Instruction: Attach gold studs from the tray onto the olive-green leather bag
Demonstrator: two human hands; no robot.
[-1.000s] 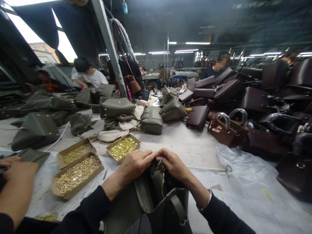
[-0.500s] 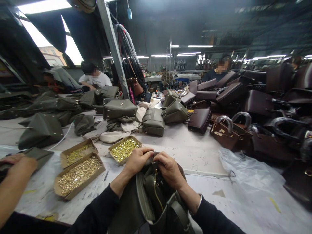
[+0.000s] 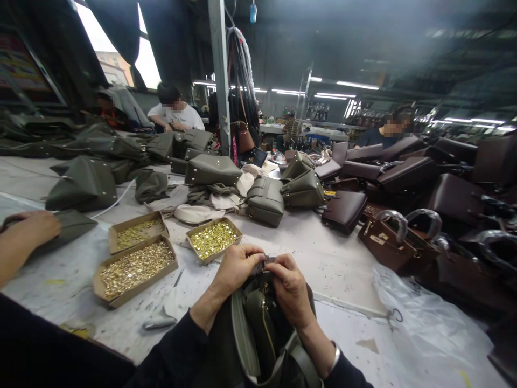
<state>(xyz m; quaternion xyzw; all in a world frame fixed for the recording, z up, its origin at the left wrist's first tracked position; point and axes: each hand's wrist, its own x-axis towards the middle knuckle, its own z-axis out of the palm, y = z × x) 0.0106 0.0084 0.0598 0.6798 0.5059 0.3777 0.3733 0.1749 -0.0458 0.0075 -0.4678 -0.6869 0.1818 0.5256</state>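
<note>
Pinching olive bag (image 3: 258, 328) rim between both hands, left hand (image 3: 236, 268), right hand (image 3: 291, 288)

Boxes of rivets (image 3: 141, 285) lie on the table (image 3: 343, 258) left of the bag (image 3: 258, 323).

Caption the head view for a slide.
Left hand and right hand grip the rim of an open olive handbag beside three cardboard boxes of brass fittings on a worktable.

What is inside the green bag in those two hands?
The green bag is open: a green inner flap with a gold strip shows. The left hand and right hand cover its top edge, and the bottom is too dark to see.
</note>
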